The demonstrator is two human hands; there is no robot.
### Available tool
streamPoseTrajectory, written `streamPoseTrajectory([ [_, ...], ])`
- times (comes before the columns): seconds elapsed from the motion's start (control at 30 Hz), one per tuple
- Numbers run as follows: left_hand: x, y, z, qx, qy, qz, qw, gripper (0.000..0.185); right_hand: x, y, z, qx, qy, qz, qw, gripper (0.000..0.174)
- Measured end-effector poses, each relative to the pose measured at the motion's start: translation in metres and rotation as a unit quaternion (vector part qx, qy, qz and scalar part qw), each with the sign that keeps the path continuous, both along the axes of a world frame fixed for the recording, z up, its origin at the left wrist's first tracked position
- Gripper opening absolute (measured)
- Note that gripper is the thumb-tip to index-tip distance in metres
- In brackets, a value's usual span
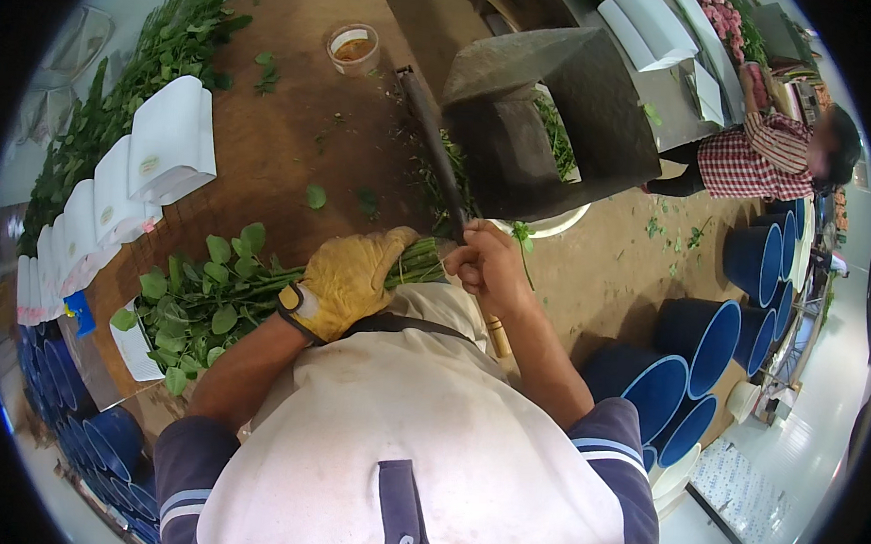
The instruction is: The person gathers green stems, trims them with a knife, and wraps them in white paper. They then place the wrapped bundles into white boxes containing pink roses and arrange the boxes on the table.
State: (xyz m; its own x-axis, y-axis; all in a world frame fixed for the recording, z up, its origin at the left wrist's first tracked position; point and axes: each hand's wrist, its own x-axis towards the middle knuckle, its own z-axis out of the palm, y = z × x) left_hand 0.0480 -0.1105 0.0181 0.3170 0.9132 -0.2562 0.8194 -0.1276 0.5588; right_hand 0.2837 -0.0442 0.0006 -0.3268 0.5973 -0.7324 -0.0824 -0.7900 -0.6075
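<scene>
My left hand point(348, 279), in a yellow leather work glove, is closed around a bundle of green stems point(418, 262). The leafy ends point(201, 302) of the bundle spread leftward over the table edge, and the bare stem ends point right. A thin band seems to circle the stems. Beside those ends is my bare right hand point(490, 267), its fingers curled; whether a thin strand is pinched there is unclear. Just beyond this hand runs the dark metal bar point(434, 141) of a lever cutter. In line with it, a wooden handle point(500, 337) shows under my wrist.
White paper-wrapped bundles point(171, 140) line the table's point(288, 134) left side. A plastic tub point(353, 48) stands at the back. Right of the cutter is a dark metal chute point(602, 126). Blue buckets point(642, 390) crowd the right floor; a person point(768, 155) stands beyond.
</scene>
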Motion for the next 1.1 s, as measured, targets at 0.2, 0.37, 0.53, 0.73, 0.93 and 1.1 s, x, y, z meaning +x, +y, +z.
streamPoseTrajectory([
  [0.2, -0.001, -0.001, -0.008, 0.042, -0.024, -0.010, 0.999, 0.063, 0.008, -0.009, -0.007, -0.032, -0.002, -0.059, 0.998, 0.015],
  [0.37, 0.000, 0.000, -0.003, 0.004, -0.042, -0.009, 0.999, 0.064, 0.007, -0.013, -0.002, 0.018, 0.002, -0.028, 0.999, 0.022],
  [0.53, 0.001, -0.001, 0.004, -0.010, -0.052, 0.010, 0.999, 0.061, -0.008, -0.035, 0.010, 0.329, -0.119, 0.103, 0.931, 0.023],
  [0.73, 0.000, 0.000, -0.010, -0.033, -0.012, -0.005, 0.999, 0.051, -0.050, -0.074, 0.022, 0.576, -0.273, 0.275, 0.720, 0.028],
  [0.93, -0.013, 0.012, -0.011, -0.021, -0.041, -0.012, 0.999, 0.053, -0.080, -0.066, 0.021, 0.557, -0.309, 0.416, 0.649, 0.028],
  [1.1, -0.025, 0.013, 0.003, 0.051, -0.017, 0.010, 0.999, 0.059, -0.071, -0.064, 0.034, 0.591, -0.293, 0.342, 0.669, 0.028],
])
